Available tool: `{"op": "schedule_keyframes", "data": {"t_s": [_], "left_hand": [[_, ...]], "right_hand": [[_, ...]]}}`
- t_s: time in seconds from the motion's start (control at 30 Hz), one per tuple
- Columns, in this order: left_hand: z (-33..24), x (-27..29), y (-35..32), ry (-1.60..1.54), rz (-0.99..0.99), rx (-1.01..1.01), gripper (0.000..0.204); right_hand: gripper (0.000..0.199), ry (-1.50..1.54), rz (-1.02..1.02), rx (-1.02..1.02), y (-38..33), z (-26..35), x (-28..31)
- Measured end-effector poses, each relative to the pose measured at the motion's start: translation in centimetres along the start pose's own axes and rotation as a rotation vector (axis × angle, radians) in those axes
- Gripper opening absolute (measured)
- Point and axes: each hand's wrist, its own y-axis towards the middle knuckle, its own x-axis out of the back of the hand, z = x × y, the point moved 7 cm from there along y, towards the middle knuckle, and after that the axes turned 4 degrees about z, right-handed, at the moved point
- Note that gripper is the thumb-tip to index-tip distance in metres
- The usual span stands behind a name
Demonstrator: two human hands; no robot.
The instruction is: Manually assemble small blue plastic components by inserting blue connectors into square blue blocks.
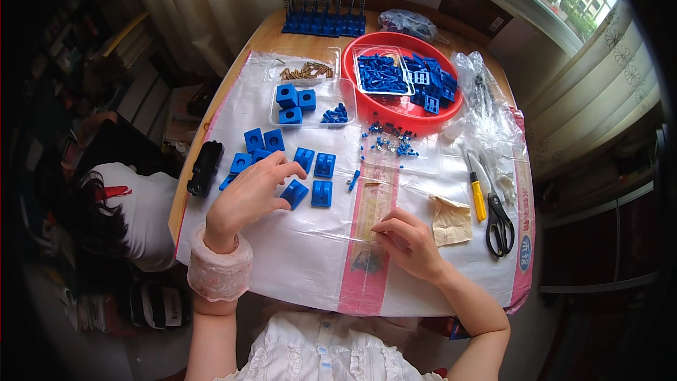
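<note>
My left hand (255, 194) reaches over a group of blue blocks, its fingers spread and curved. The thumb tip is at the edge of a tilted blue block (295, 194); I cannot tell whether they touch. To its right lie grooved blue blocks (322, 194), and beyond the wrist are blue blocks with round holes (273, 140). My right hand (409, 243) is low over the sheet's pink stripe, thumb and forefinger pinched together; whatever is between them is too small to make out. Ahead of it lie a small blue part (354, 180) and a brass pin (372, 183).
A red basin (455, 109) holds blue parts. Clear trays (275, 116) carry blocks, brass pins and tiny parts. Scissors (500, 229), a yellow-handled knife (478, 197) and a beige cloth (451, 220) lie right. A black case (205, 168) is left. Rods stand in a blue rack (324, 25).
</note>
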Motion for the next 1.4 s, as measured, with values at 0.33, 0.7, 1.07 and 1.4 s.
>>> {"op": "schedule_keyframes", "data": {"t_s": [0.33,0.7,1.07,1.4], "left_hand": [[0.1,-0.5,-0.6,0.051,-0.028,0.057,0.032],[0.5,-1.1,-2.9,0.147,-0.254,-0.123,0.036],[-1.5,0.1,-2.4,0.243,-0.192,-0.180,0.083],[0.0,-0.3,1.7,0.306,0.030,-0.181,0.095]], "right_hand": [[0.018,-0.184,-0.041,0.108,0.3,1.7,0.6],[0.019,-0.318,0.123,0.047,0.1,4.5,0.5],[0.078,-0.070,0.172,-0.054,7.4,1.4,-3.2],[0.104,-0.173,0.217,-0.127,11.0,-0.9,-6.2]]}}
